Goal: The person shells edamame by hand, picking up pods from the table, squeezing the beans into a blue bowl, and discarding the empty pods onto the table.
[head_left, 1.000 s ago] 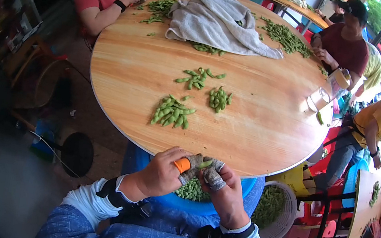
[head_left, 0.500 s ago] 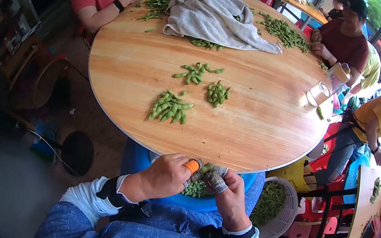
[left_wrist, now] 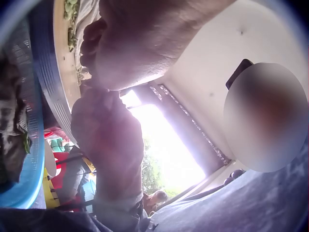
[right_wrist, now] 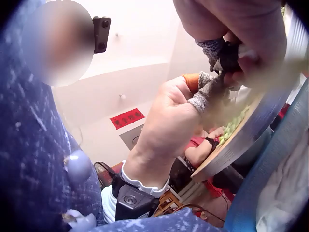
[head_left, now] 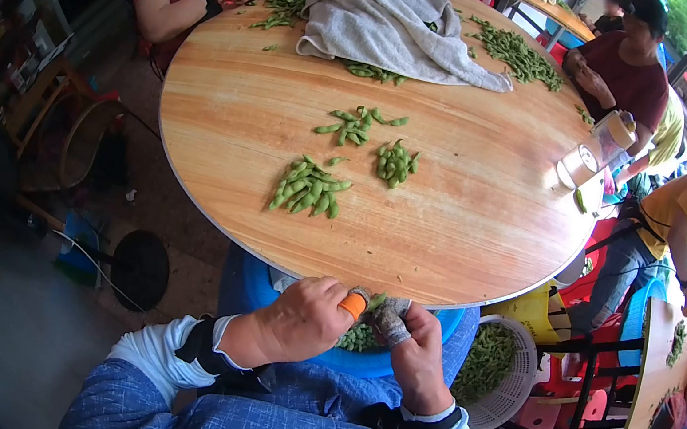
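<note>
Over the blue basin (head_left: pixel 338 362) at the table's near edge, my left hand (head_left: pixel 291 319) and right hand (head_left: pixel 421 357) meet fingertip to fingertip. Between them they pinch a green edamame pod (head_left: pixel 378 299), mostly hidden by the fingers. Grey cloth covers wrap some fingertips of both hands, and an orange band (head_left: pixel 353 304) circles a left finger. Shelled green beans (head_left: pixel 358 339) lie in the basin below. In the right wrist view the left hand (right_wrist: pixel 164 116) is bent toward the right hand (right_wrist: pixel 241 29), the pod hidden there.
On the round wooden table (head_left: pixel 451 214) lie small piles of edamame pods (head_left: pixel 310 187). Farther back, a grey towel (head_left: pixel 391 24) covers more pods. A jar (head_left: pixel 578 166) stands at the right edge. Beside my right leg is a white basket (head_left: pixel 507 375) of pods. Other people sit around.
My left hand has shifted slightly right, closer to my right hand, and less of the pod shows between the fingers. The person at the left has lowered a hand toward the table.
</note>
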Demonstrator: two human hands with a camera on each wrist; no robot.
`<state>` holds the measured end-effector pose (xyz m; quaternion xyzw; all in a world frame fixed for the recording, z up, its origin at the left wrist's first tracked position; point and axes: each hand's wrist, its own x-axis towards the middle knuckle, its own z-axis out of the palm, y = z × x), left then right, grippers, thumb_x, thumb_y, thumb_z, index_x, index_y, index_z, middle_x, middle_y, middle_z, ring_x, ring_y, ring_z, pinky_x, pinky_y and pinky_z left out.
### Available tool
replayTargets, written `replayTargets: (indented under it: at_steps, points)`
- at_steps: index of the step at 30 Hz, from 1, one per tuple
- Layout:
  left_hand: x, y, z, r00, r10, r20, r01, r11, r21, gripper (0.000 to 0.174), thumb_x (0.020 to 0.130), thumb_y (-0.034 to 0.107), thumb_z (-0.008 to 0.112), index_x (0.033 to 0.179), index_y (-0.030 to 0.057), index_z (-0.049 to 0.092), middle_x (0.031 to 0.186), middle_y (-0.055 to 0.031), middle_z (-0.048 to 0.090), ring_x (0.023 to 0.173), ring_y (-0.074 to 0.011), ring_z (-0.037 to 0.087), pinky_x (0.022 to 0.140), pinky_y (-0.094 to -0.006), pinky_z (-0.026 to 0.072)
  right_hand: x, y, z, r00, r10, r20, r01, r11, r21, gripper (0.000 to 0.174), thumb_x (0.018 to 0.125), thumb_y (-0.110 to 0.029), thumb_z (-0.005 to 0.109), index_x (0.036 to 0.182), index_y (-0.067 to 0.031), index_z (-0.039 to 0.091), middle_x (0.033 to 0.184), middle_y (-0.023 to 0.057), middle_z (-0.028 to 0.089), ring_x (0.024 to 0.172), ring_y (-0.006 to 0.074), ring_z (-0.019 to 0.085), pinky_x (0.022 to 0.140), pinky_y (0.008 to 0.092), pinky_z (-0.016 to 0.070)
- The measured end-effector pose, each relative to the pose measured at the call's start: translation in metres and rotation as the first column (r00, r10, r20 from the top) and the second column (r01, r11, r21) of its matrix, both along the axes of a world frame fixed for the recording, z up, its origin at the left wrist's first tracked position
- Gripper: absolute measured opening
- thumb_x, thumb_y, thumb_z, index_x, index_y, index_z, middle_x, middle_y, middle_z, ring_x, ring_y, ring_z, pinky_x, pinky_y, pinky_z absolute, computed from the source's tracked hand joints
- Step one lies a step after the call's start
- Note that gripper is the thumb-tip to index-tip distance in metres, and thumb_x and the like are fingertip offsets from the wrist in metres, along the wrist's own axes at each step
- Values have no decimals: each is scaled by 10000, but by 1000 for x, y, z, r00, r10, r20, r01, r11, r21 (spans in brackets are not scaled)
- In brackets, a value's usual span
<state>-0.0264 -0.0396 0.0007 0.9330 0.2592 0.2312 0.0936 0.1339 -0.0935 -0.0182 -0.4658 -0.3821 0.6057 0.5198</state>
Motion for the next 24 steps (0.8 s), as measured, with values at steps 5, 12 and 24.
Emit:
replayTargets:
  at_steps: [5,12,24]
  points:
    - [0,-4,-2,1000,14,-12,-14,999,-30,303,668,62,519,948,-52,530,681,-129,509,624,-249,529,550,-326,446,-5,1,-6,994,-70,85,66,997,48,110,807,-54,504,884,-13,571,742,-31,560,635,39,468,565,183,363]
    - [5,2,-25,899,37,435,127,931,-342,402,584,22,561,981,-23,521,759,-162,536,725,-323,548,622,-361,457,-5,1,-11,996,-48,-75,57,990,126,148,821,-91,532,928,5,565,812,1,591,720,64,521,645,196,407]
    - [-2,-4,-29,956,22,292,48,971,-232,420,602,-19,541,1018,15,497,802,-127,544,696,-306,556,628,-351,461,-4,0,-13,995,-2,-100,20,983,181,174,819,-81,540,957,24,549,902,36,593,814,94,532,737,230,417]
